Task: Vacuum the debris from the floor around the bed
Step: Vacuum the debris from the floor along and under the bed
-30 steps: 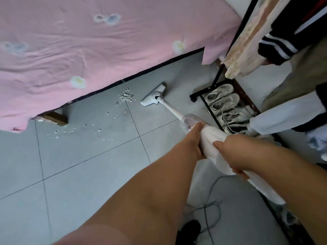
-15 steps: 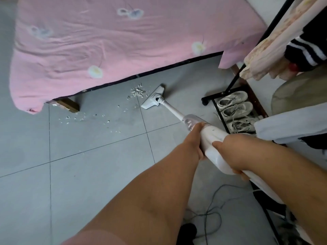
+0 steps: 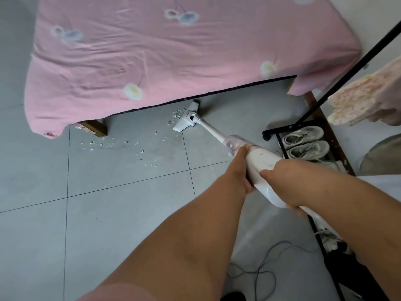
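Seen from the head camera, the white stick vacuum (image 3: pixel 261 162) slants down from the person's grip toward the pink-covered bed (image 3: pixel 152 61). Its floor head (image 3: pixel 186 119) has pushed closer to the bed's edge than half a second ago. The far tip is now at the overhanging sheet, and the left side touches the little pile of debris (image 3: pixel 177 115) that lay just clear of it before. More crumbs (image 3: pixel 108 144) stay strewn along the floor beside the bed's wooden leg (image 3: pixel 95 128). The left hand (image 3: pixel 239 168) is wrapped round the vacuum's body just behind the clear dust cup. The right hand (image 3: pixel 282 183) clasps it further back, fingers curled under. Off the bed's right corner, pale shoes (image 3: pixel 303 142) sit on a black rack (image 3: pixel 325 97).
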The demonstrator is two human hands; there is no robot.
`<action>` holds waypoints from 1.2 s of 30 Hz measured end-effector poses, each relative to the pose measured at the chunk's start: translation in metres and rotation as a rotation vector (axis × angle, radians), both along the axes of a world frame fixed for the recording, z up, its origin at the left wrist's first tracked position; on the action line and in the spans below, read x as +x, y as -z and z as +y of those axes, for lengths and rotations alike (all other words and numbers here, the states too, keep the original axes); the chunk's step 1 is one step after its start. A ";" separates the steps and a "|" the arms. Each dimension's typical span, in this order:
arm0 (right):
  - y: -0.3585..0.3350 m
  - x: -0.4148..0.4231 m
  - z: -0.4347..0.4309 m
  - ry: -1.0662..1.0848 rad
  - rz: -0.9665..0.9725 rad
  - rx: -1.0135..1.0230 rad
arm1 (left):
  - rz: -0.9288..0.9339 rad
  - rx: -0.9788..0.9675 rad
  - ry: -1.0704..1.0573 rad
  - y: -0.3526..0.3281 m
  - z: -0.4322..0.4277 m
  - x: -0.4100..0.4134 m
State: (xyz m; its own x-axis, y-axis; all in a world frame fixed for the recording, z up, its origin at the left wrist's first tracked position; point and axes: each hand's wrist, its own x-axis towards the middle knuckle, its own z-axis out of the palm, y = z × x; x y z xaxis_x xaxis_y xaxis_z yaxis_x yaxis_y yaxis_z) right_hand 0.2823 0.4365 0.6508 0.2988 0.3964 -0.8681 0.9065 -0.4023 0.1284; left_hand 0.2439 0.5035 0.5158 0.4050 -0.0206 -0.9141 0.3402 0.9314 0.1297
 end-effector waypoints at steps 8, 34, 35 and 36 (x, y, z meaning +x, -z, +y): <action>-0.002 -0.005 0.045 -0.128 0.009 -0.077 | -0.010 0.039 -0.059 0.010 0.040 -0.008; -0.019 -0.039 0.011 -0.157 -0.050 -0.169 | 0.037 0.029 0.027 0.003 0.006 -0.040; -0.018 -0.039 0.013 -0.161 -0.053 -0.162 | 0.031 0.028 0.022 0.003 0.008 -0.040; -0.016 -0.038 0.015 -0.163 -0.051 -0.144 | 0.022 0.022 0.010 0.004 0.011 -0.040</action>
State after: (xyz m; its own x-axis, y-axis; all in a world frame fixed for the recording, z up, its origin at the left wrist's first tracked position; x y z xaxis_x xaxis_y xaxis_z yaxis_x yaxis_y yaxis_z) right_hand 0.2438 0.4511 0.6671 0.2861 0.3160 -0.9046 0.9489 -0.2246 0.2216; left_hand 0.2040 0.5147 0.5115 0.3844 -0.0044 -0.9232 0.3528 0.9248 0.1424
